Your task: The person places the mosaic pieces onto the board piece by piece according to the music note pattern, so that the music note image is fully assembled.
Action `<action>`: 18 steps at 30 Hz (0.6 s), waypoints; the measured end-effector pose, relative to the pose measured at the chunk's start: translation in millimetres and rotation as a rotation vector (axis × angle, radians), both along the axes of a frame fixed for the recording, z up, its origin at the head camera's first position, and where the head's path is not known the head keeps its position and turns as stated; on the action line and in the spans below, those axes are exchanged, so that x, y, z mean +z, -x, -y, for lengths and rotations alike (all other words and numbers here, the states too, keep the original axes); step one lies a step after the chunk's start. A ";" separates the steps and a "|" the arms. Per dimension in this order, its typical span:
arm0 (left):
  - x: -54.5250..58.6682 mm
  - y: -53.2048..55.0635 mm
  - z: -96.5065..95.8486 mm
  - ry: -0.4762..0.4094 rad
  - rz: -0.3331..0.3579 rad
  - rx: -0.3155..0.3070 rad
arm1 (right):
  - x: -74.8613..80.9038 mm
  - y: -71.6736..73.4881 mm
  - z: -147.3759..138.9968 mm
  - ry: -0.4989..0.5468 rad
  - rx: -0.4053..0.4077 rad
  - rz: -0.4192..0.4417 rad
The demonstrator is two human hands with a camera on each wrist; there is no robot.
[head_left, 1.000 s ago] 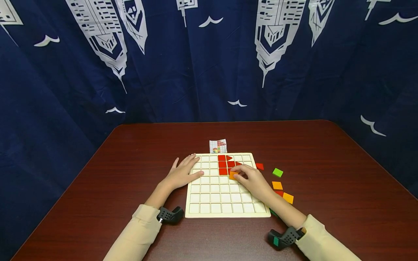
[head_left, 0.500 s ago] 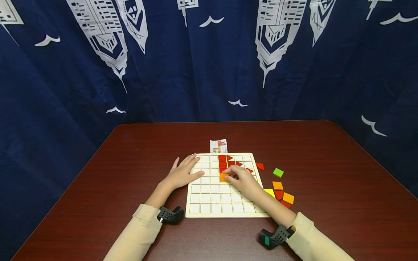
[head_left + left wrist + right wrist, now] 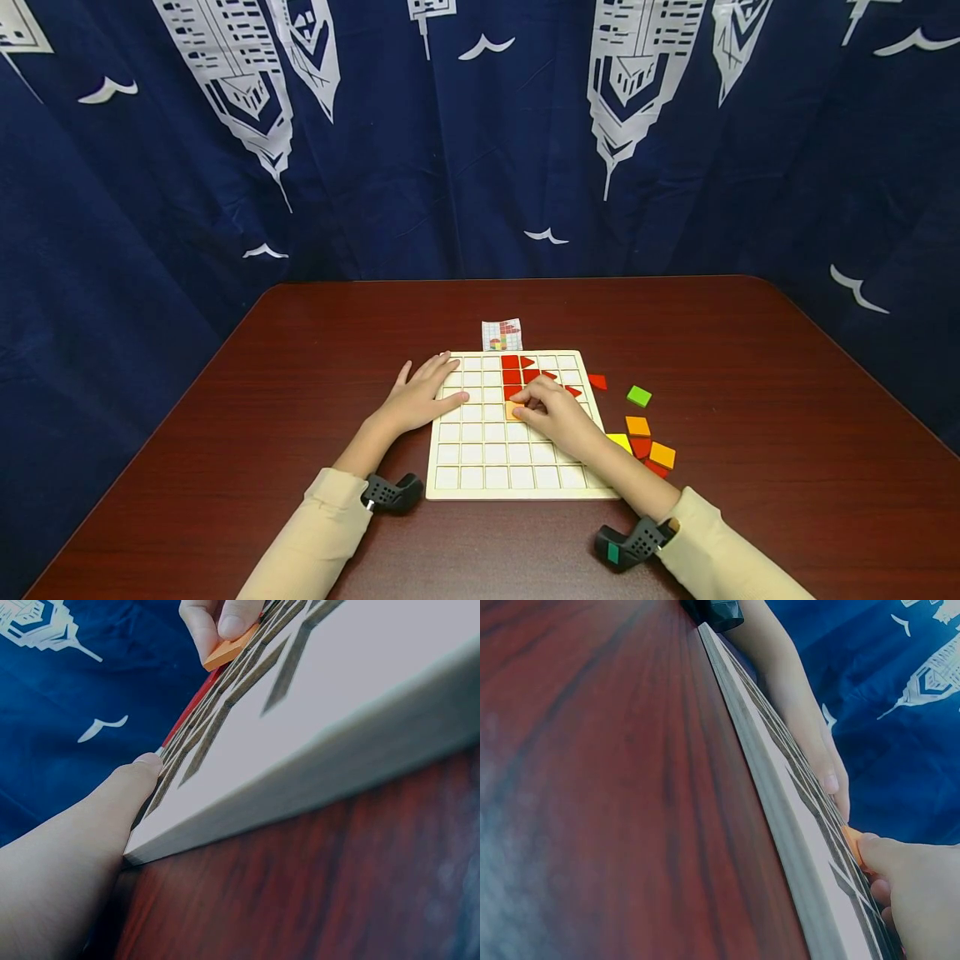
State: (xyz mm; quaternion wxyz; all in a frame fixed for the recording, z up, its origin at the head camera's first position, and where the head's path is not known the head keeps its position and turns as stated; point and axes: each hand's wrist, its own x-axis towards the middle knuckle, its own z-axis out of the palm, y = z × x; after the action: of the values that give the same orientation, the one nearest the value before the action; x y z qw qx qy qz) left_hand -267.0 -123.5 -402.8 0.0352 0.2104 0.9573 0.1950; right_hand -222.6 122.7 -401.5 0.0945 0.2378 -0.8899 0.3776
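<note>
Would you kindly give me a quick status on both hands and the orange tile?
Left hand flat on grid board. Right hand pinching orange tile below the red tiles. Nothing in the way.

Worktop [image 3: 315, 333] — dark reddish-brown wood grain, rounded far corners, even soft light on its surface. Behind the worktop and wrapping round both of its sides: navy curtain [image 3: 465, 167] — printed with white skyscrapers and small white gulls, hanging in loose folds.

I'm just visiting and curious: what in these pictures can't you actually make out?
- Pattern card, head view: print too small to read.
- Orange tile, head view: mostly hidden under the right hand.
- Loose tiles, head view: partly behind the right forearm.
- Grid board, wrist views: blurred, cut off by edges.
</note>
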 end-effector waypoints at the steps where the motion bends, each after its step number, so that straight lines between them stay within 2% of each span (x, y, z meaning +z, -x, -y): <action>1: 0.4 -0.1 0.0 0.001 0.001 0.000 | -0.3 0.1 -0.1 -0.003 -0.001 0.001; 18: 0.3 -0.4 -0.5 0.010 -0.006 -0.001 | -0.9 -5.2 -4.9 -0.016 0.051 0.092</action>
State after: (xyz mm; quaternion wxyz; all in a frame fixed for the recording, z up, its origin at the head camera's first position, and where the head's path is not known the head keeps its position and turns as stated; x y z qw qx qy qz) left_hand -266.6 -123.0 -402.6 0.0333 0.2113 0.9583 0.1896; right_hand -217.4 127.7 -402.3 0.0420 0.2437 -0.8900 0.3831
